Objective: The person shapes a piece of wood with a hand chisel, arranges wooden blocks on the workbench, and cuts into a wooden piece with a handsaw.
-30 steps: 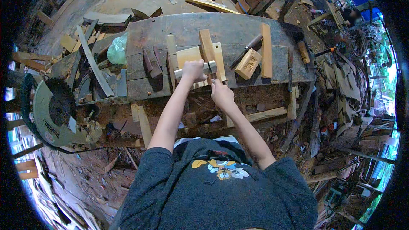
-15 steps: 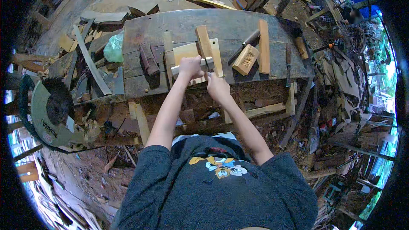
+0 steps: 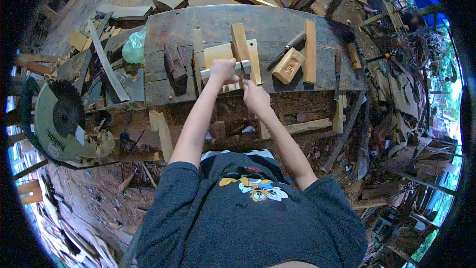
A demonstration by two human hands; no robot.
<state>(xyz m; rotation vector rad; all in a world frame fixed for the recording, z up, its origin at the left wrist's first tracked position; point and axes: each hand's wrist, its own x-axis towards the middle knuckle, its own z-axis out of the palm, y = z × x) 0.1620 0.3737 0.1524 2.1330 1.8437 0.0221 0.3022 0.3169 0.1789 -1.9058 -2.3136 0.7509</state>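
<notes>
My left hand [image 3: 224, 71] is closed on a pale wooden strip [image 3: 242, 68], pressing it down at the front of the bench. Under the strip lies a light wooden board [image 3: 216, 53] with a small hole near its far right corner. A longer wooden block [image 3: 239, 41] rests across that board, its near end by the strip. Close beside my left hand, my right hand [image 3: 257, 98] is closed around the handle end of a tool with a thin dark blade [image 3: 243, 72]. That blade stands against the strip; its exact kind is too small to make out.
On the worn wooden bench [image 3: 208, 17], dark wood blocks [image 3: 174, 62] lie left, with a hollowed wood block [image 3: 289, 65], a long wooden bar [image 3: 310, 52] and a hammer [image 3: 354, 54] right. A circular saw [image 3: 62, 119] and a green plastic bag [image 3: 134, 47] are farther left.
The whole view has shifted slightly. Both hands keep nearly the same places at the strip, with the right hand and its tool moving only a little.
</notes>
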